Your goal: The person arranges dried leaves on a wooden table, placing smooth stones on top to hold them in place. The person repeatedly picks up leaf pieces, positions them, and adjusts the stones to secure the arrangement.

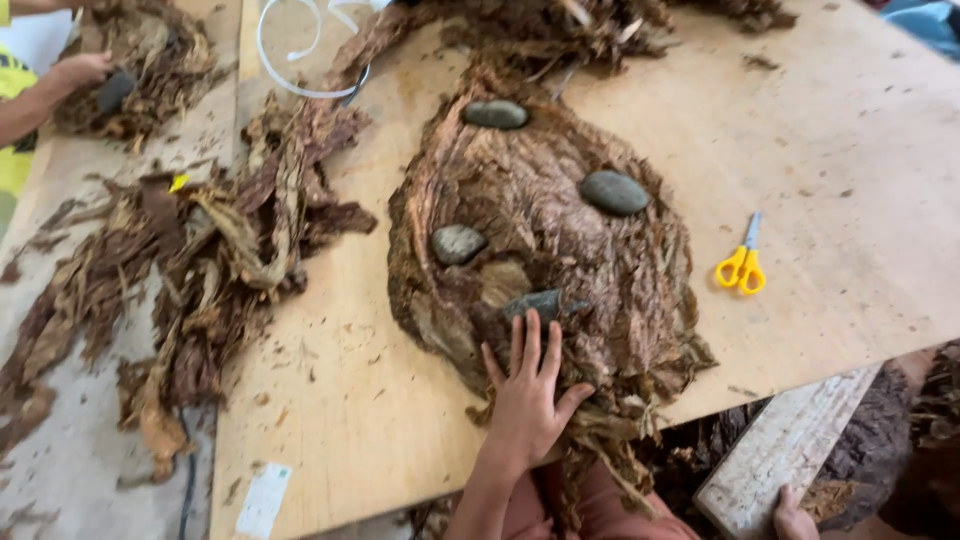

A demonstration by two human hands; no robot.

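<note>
Currently a wooden table carries a flat stack of dried brown leaves, weighed down by four stones: top, right, left, near. Yellow scissors lie well right of it. Loose leaf scraps are heaped at left, where another person's hand works a second pile. Left hand: open, fingers spread, flat on the stack's near edge, fingertips touching the near stone. Right hand at frame bottom, touching a pale board; grip unclear.
</note>
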